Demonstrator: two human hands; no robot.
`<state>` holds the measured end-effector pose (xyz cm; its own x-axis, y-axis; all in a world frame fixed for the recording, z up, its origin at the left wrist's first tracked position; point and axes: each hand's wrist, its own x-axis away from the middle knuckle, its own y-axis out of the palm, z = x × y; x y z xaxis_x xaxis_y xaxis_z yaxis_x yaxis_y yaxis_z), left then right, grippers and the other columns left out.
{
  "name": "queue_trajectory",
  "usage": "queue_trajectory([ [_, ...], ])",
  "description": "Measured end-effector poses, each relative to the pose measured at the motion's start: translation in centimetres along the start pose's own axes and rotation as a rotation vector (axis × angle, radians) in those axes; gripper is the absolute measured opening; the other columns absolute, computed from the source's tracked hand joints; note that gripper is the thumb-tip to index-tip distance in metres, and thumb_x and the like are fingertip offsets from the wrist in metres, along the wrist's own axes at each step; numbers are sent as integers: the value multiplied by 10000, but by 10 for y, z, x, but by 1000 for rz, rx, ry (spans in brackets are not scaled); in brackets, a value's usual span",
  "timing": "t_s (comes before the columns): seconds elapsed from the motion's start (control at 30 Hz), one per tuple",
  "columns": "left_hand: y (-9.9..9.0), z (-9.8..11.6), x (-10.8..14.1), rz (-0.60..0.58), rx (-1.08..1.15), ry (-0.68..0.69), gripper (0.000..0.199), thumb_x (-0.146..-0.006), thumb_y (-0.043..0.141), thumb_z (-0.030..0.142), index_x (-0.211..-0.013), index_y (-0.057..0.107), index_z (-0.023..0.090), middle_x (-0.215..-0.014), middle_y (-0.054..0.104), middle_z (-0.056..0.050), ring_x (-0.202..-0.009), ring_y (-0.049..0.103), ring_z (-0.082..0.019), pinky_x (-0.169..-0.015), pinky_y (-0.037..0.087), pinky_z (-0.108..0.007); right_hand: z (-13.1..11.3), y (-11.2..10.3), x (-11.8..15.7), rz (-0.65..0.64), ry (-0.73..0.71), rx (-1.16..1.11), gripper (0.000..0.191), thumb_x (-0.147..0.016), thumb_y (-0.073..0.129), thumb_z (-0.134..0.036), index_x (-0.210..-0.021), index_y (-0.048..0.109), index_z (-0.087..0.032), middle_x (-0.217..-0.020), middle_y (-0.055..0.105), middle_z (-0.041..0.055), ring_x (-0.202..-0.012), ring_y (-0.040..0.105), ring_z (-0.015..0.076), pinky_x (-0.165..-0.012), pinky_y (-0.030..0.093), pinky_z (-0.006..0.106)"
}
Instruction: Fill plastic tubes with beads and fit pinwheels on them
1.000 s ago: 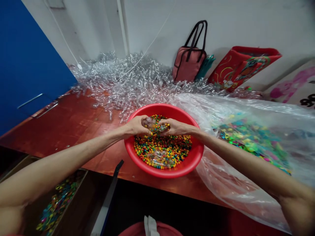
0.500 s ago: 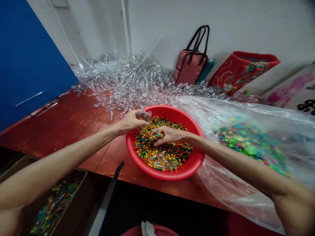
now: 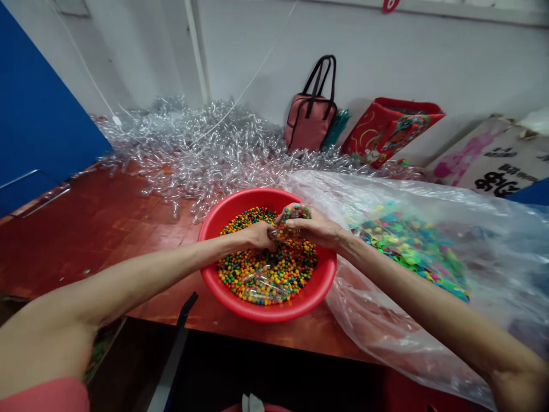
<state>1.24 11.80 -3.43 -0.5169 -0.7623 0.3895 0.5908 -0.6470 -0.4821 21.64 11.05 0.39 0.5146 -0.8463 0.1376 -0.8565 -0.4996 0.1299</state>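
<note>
A red plastic basin (image 3: pixel 210 286) holds many small coloured balls (image 3: pixel 240 266). My right hand (image 3: pixel 319 226), over the basin's right side, is closed around clear plastic containers (image 3: pixel 297 213) with coloured balls showing inside. Low over the balls, my left hand (image 3: pixel 259 234) is closed with its fingertips beside the right hand's. A bit of clear plastic shows at the left fingers, but its shape is partly hidden. More clear plastic tubes (image 3: pixel 263 286) lie on the balls at the near side of the basin.
Behind the basin spreads a heap of clear plastic tubes (image 3: pixel 214 137) on the reddish table (image 3: pixel 146 209). A pink bag (image 3: pixel 311 123) and a red gift bag (image 3: pixel 386 131) stand by the wall. To the right lies a clear plastic sack (image 3: pixel 429 223) with colourful pieces inside.
My left hand has come down from the far left rim into the balls. My right hand has lifted with its ball-filled plastic containers. The camera view has shifted to the right.
</note>
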Motion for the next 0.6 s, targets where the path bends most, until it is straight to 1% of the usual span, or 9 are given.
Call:
queue_trajectory([
  [0.03, -3, -1, 6, 6, 159, -39, 248, -666, 750, 191, -913, 730, 187, -687, 653, 14, -560, 560, -150, -517, 479, -269, -2, -2, -3, 29, -20, 39, 400, -703, 881, -390, -981, 660, -205, -968, 717, 41, -851, 658, 187, -757, 551, 319],
  [0.1, -12, -5, 23, 81, 411, -87, 308, -656, 802, 233, -949, 712, 195, -760, 663, 13, -586, 543, -125, -508, 487, -252, -5, -6, -13, 105, -65, 129, 386, -719, 864, -431, -960, 660, -207, -899, 711, 40, -754, 621, 173, -641, 500, 288],
  [0.13, -17, -6, 32, 131, 502, -90, 343, -645, 832, 246, -958, 702, 194, -802, 668, 5, -613, 547, -119, -516, 497, -248, -4, -7, -21, 139, -84, 172, 375, -729, 856, -443, -946, 660, -208, -858, 704, 36, -717, 600, 167, -612, 478, 283],
  [0.2, -26, -10, 50, 227, 618, -62, 379, -630, 876, 269, -950, 692, 185, -859, 666, -11, -653, 551, -115, -528, 514, -250, 1, -5, -41, 185, -126, 250, 341, -740, 841, -442, -903, 653, -209, -785, 674, 20, -678, 564, 158, -610, 465, 288],
  [0.27, -33, -14, 63, 289, 667, -3, 373, -643, 883, 292, -948, 701, 176, -895, 668, -24, -679, 558, -115, -540, 524, -254, 11, 3, -63, 180, -178, 319, 311, -734, 827, -412, -877, 643, -206, -755, 643, 0, -672, 542, 152, -642, 468, 298],
  [0.4, -41, -20, 73, 323, 663, 105, 326, -697, 847, 333, -956, 725, 177, -919, 674, -29, -701, 567, -115, -557, 531, -250, 38, 29, -100, 99, -255, 438, 300, -703, 782, -376, -886, 638, -187, -815, 651, -1, -751, 565, 168, -730, 472, 310],
  [0.5, -44, -23, 75, 353, 663, 139, 335, -698, 843, 335, -965, 718, 175, -976, 694, -41, -738, 584, -124, -559, 530, -242, 58, 41, -114, 159, -280, 600, 279, -679, 745, -370, -859, 643, -182, -872, 680, 18, -842, 585, 198, -791, 461, 317],
  [0.57, -46, -24, 75, 372, 669, 149, 353, -688, 850, 328, -970, 708, 170, -1002, 704, -46, -761, 596, -134, -552, 523, -241, 68, 42, -116, 217, -256, 691, 253, -661, 736, -361, -814, 629, -189, -860, 681, 12, -845, 579, 201, -796, 447, 311],
  [0.6, -46, -24, 75, 379, 665, 151, 354, -685, 851, 322, -969, 704, 169, -1000, 706, -46, -766, 599, -138, -551, 519, -241, 72, 41, -115, 239, -233, 693, 256, -659, 736, -370, -804, 621, -193, -841, 676, 4, -828, 573, 196, -785, 444, 306],
])
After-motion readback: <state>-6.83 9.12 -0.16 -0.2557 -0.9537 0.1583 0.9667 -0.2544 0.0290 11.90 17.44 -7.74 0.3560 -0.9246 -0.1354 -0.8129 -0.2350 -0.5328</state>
